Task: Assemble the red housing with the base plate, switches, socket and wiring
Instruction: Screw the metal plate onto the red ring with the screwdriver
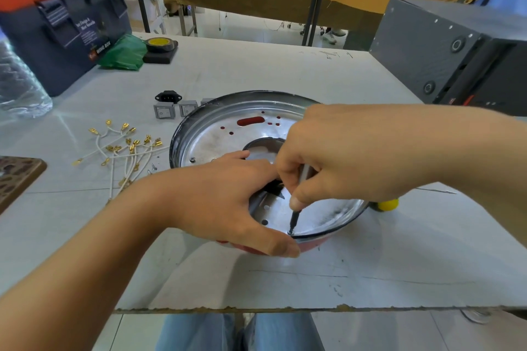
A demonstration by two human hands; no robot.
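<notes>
The red housing (309, 245) sits mid-table (285, 71), upside down, with the silver base plate (228, 137) seated inside its black rim. Only a strip of red shows at the 6 o'clock edge, plus red through the plate's slot and small holes toward 12 o'clock.

The left hand (225, 194) grasps the housing at about 7 o'clock: the thumb lies along the outside of the red wall, and the fingers reach over the rim onto the plate, one stretching toward the central opening. The right hand (336, 157) comes in from 3 o'clock, fingers curled round a screwdriver (295, 215), pinching its shaft. The dark tip stands nearly upright on a screw point at the plate's edge, close to 6 o'clock, just beside the left thumb.

At 10 o'clock from the housing, the black socket (168, 97) lies on the table, and two grey switches (164, 111) rest just beside the rim; a third is partly hidden behind it. At 9 o'clock a loose bundle of white wires (125, 148) with brass terminals is spread out, with a couple of small screws (153, 167) near it.

A yellow knob (387, 204) peeks out at 4 o'clock behind the housing. Farther off, a toolbox (62, 17) stands at 10 o'clock, a tape roll (159, 44) at 11, a grey box (445, 48) at 2.
</notes>
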